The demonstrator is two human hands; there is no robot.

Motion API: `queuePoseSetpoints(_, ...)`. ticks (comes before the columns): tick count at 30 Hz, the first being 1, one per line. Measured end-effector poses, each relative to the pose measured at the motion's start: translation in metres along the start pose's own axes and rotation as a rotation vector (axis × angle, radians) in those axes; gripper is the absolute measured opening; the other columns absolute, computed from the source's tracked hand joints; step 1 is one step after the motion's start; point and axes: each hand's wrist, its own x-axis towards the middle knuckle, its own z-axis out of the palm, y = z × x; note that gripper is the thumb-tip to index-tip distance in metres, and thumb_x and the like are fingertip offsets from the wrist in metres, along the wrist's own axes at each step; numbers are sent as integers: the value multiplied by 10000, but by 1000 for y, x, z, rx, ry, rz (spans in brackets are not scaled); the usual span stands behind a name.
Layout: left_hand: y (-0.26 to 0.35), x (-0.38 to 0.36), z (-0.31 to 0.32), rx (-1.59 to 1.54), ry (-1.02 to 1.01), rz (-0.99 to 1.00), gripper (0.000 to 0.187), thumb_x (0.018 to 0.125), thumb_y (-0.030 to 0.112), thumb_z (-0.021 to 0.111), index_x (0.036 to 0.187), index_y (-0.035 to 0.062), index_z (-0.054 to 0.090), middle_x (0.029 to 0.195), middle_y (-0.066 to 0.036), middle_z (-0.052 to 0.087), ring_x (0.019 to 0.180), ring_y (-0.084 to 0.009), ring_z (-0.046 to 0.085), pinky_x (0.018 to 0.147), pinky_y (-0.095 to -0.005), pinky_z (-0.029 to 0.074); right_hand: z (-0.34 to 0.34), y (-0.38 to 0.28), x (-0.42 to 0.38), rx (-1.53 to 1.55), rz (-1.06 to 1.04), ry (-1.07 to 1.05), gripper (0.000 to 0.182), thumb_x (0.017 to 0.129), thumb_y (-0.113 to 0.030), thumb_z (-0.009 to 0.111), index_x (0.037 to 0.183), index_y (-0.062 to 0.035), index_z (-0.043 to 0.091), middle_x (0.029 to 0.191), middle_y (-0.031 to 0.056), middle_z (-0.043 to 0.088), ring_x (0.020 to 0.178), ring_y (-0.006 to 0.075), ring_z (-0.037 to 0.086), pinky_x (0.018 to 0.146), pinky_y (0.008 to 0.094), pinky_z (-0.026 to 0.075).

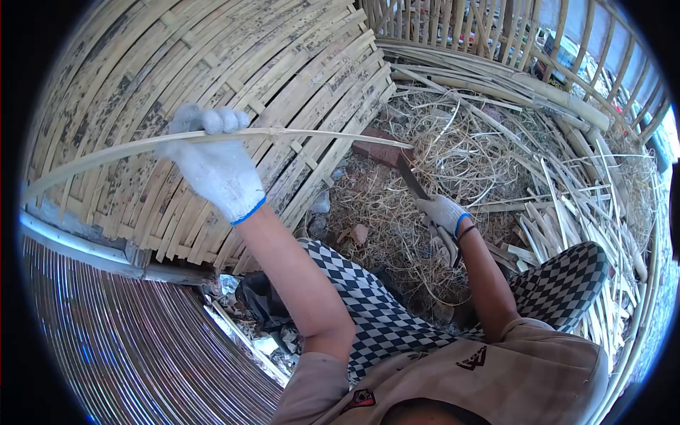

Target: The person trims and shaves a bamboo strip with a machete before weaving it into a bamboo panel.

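Observation:
My left hand (216,166), in a white glove with a blue cuff, is closed around a long pale bamboo strip (319,133). The strip bends from the far left across to the middle, over a reddish-brown block (379,151) on the ground. In my gloved right hand (442,214) is the handle of a knife (411,178). Its dark blade points up and left, the tip right by the strip's right end at the block. Thin curled bamboo shavings (453,152) cover the ground around the blade and block.
A woven bamboo panel (212,64) rises at the left, above a ribbed surface (134,340). Cut bamboo strips (559,230) lie piled at the right, and bamboo poles (538,88) along the back. A bamboo slat fence (496,32) stands behind. My checkered trouser legs (382,304) are in front.

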Motion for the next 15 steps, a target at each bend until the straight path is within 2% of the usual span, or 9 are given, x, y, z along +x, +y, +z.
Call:
queuePoseSetpoints(1,3,1,-1,-59,-3,-22,672,895,741,582,945,71,567,710,-38,514,677,-216,519,673,-383,463,-1,-10,-8,-14,-76,45,444,967,-395,566,1010,37,661,708,74,647,584,193,631,594,360,519)
queuePoseSetpoints(2,-2,-5,3,-17,78,31,663,902,759,534,905,96,558,708,-26,484,640,-195,412,648,-386,375,0,-22,-14,-28,-153,90,422,976,-370,559,1034,37,655,712,70,643,585,186,629,593,351,516)
queuePoseSetpoints(3,0,-8,7,-34,76,12,657,907,754,531,907,97,555,706,-26,483,640,-194,412,648,-387,373,1,-37,-24,-43,-231,134,401,985,-345,552,1058,37,650,716,65,640,587,179,628,592,343,513)
queuePoseSetpoints(4,2,-11,9,-53,72,-8,651,912,749,527,908,98,551,704,-25,482,640,-193,413,648,-387,371,4,-53,-40,70,-249,151,375,1004,-309,519,1110,32,635,719,68,637,612,166,629,600,323,506)
queuePoseSetpoints(7,2,-12,12,-148,5,-66,629,931,720,523,888,92,535,651,-9,433,584,-165,367,596,-357,339,0,-89,-82,-17,-435,250,366,1007,-296,506,1132,29,620,701,62,622,590,159,619,567,325,503)
queuePoseSetpoints(8,0,-11,10,-185,-37,-96,629,933,716,523,874,91,529,638,-6,417,566,-159,350,580,-349,330,-1,-103,-100,67,-412,211,289,1028,-266,533,1121,-6,620,663,-1,563,510,92,541,479,264,446)
queuePoseSetpoints(11,0,-12,22,-216,-64,-116,640,934,723,518,813,95,504,590,12,352,505,-128,274,501,-313,268,1,-143,-152,129,-446,150,312,1017,-227,491,1175,25,586,660,32,583,495,111,556,462,291,451)
queuePoseSetpoints(12,-1,-13,24,-224,-83,-120,641,934,726,515,805,99,499,587,14,349,502,-124,271,491,-309,259,7,-146,-156,131,-531,178,258,1074,-229,453,1119,-12,586,629,10,557,415,95,506,409,244,406)
queuePoseSetpoints(15,-3,-21,40,-219,-97,-127,640,924,732,529,800,105,497,586,24,349,495,-110,270,459,-294,230,24,-174,-183,101,-590,225,247,1070,-224,456,1112,-18,586,636,24,574,409,95,502,410,259,415)
